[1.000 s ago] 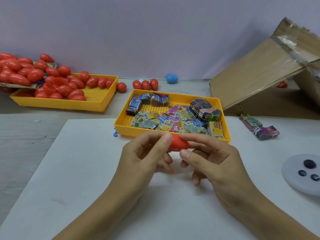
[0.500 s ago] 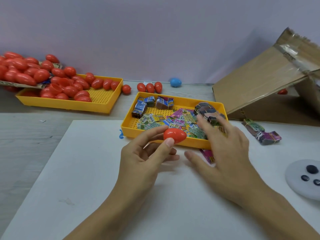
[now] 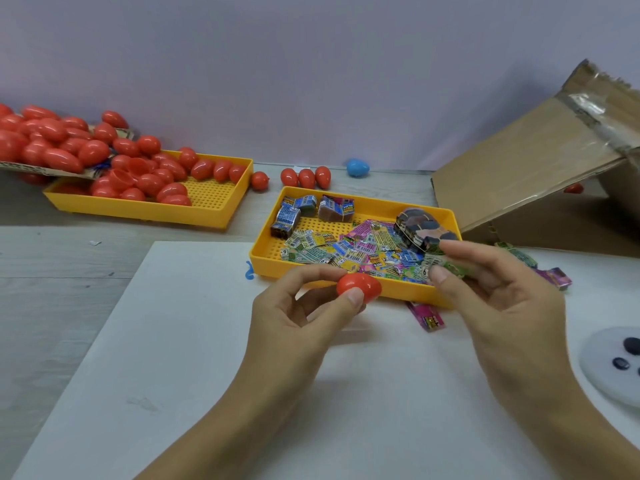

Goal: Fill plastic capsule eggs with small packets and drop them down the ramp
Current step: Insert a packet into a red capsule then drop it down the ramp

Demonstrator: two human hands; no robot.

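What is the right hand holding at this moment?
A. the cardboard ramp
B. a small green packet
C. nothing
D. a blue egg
B: the right hand pinches a small green packet above the near tray's rim, while the left hand holds the red egg piece.

Two bare hands and forearms, nothing worn.

The left hand (image 3: pixel 298 327) and right hand (image 3: pixel 498 306) enter from the bottom edge on forearms that are bare as far as they show: no sleeve, cuff, glove, watch, ring or band is on them. The fingers are slim, with short, plain, unpainted nails, seen best on the left thumb and the right thumb. The right forearm runs off the lower right corner, the left off the bottom edge.
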